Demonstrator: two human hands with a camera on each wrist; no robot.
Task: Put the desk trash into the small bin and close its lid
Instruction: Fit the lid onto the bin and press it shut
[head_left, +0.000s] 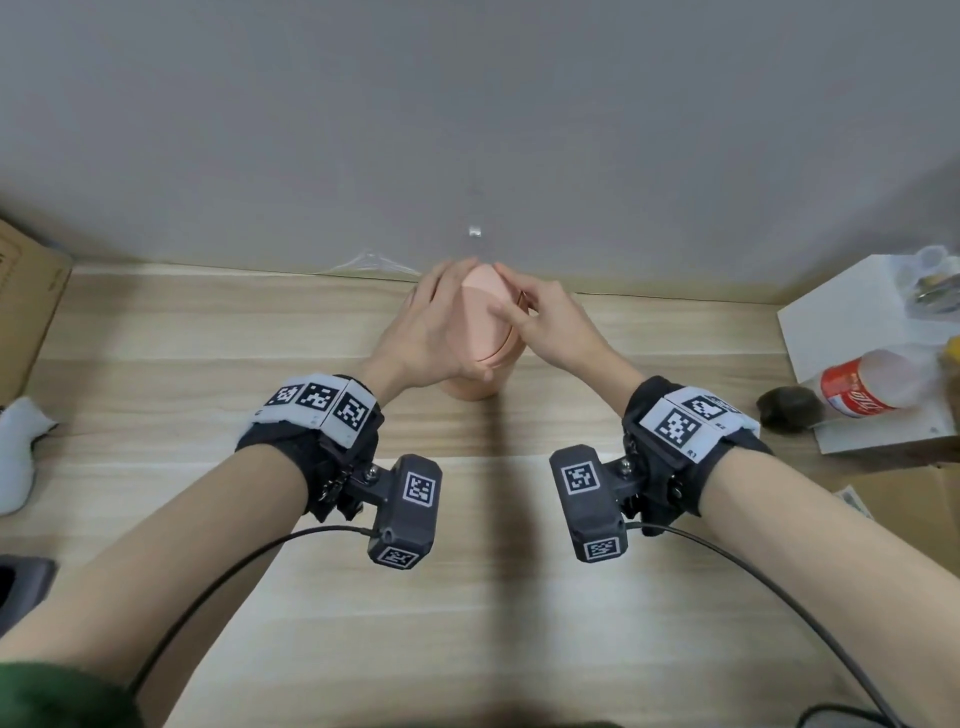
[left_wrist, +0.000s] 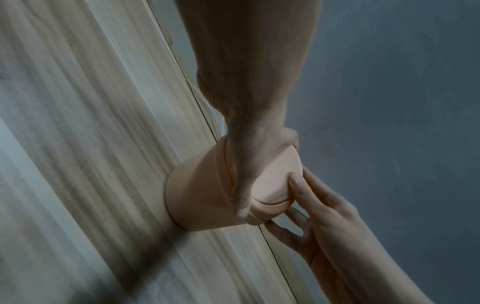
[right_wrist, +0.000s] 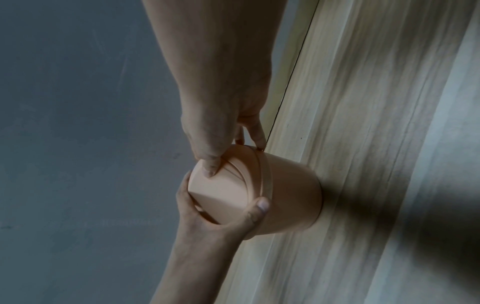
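A small pink bin (head_left: 478, 382) with a domed swing lid (head_left: 485, 306) stands on the wooden desk (head_left: 467, 597) close to the grey wall. My left hand (head_left: 431, 325) grips the lid's left side; its thumb (left_wrist: 241, 205) lies over the rim and the fingers (left_wrist: 288, 137) wrap round the far side. My right hand (head_left: 543, 322) holds the lid from the right, thumb (right_wrist: 210, 164) pressing on the flap and fingertips (right_wrist: 257, 139) on the back rim. In the wrist views the flap (left_wrist: 272, 174) sits tilted in its ring (right_wrist: 265, 176). The bin's inside is hidden.
A white crumpled wad (head_left: 21, 452) lies at the desk's left edge below a cardboard box (head_left: 26, 312). At the right, a white box (head_left: 852, 332) carries a cola bottle (head_left: 862, 392), with a dark round lump (head_left: 789, 408) beside it. A clear plastic scrap (head_left: 374, 266) lies by the wall.
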